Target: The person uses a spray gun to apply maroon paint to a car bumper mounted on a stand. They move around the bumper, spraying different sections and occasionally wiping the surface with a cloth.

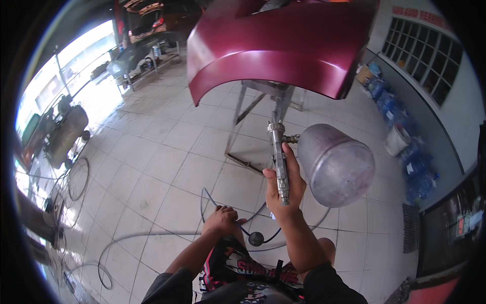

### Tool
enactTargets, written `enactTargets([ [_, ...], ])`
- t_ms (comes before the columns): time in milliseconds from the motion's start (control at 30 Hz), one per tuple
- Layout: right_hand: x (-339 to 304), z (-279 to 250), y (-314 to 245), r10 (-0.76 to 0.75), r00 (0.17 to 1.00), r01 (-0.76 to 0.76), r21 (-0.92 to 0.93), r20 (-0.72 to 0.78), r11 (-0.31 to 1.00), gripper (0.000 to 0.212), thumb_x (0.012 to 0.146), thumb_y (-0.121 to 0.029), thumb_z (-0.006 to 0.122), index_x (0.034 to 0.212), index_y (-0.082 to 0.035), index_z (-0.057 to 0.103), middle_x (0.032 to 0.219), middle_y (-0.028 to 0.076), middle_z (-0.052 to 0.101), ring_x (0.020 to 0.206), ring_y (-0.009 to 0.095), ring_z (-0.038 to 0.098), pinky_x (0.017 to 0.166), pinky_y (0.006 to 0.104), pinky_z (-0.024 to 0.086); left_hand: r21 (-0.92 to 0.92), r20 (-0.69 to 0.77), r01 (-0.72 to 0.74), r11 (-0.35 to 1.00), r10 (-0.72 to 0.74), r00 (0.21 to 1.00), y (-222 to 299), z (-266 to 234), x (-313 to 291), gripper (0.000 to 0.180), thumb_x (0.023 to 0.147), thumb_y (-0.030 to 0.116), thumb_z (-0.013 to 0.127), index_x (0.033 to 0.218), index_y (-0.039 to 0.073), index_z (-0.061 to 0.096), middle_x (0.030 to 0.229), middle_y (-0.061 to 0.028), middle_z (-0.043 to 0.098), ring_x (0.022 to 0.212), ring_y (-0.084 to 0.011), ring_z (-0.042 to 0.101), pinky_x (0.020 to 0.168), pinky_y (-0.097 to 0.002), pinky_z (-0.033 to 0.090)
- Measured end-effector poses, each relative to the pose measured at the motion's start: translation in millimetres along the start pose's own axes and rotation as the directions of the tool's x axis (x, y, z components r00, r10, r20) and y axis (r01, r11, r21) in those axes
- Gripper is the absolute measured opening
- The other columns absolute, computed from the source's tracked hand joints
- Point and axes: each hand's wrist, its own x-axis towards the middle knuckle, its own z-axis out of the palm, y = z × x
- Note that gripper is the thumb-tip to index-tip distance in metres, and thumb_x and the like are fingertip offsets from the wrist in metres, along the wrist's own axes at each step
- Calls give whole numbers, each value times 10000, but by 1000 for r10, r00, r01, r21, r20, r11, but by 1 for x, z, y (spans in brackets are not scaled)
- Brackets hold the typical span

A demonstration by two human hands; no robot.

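My right hand (289,185) is wrapped round a metal spray gun (278,152), raised in front of me and pointing away toward the panel. A large translucent paint cup (336,164) sticks out from the gun's right side, clouded with pinkish residue. Beyond it stands a glossy magenta car fender (273,55), its wheel arch facing me, on a metal stand (240,111). My left hand (221,221) rests on my left knee, fingers draped over it and thumb apart, with nothing seen in it. A round black fitting (256,238) and dark hose show between my knees.
A thin air hose (147,234) loops across the tiled floor (152,152). An air compressor (68,134) stands at left. Large blue water bottles (392,109) and a white bucket (397,140) line the right wall. A car (162,23) and a bench (152,63) are behind.
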Motion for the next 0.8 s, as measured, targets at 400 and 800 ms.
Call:
enactTargets([
  [400, -14, -109, -12, 447, 826, -397, 209, -343, 894, 606, 991, -189, 682, 1479, 62, 424, 892, 42, 567, 795, 82, 532, 722, 218, 460, 9, 54, -152, 988, 152, 987, -11, 37, 45, 436, 897, 513, 694, 838, 82, 727, 985, -86, 719, 1106, -259, 627, 1057, -392, 392],
  [800, -12, -139, -48, 591, 800, -563, 468, 101, 681, 595, 988, -119, 644, 1499, 66, 401, 949, 72, 648, 847, 90, 586, 764, 234, 480, -53, 17, -207, 977, 208, 978, -10, 45, 44, 346, 842, 427, 767, 807, 89, 700, 933, -67, 692, 1057, -269, 620, 1015, -413, 411],
])
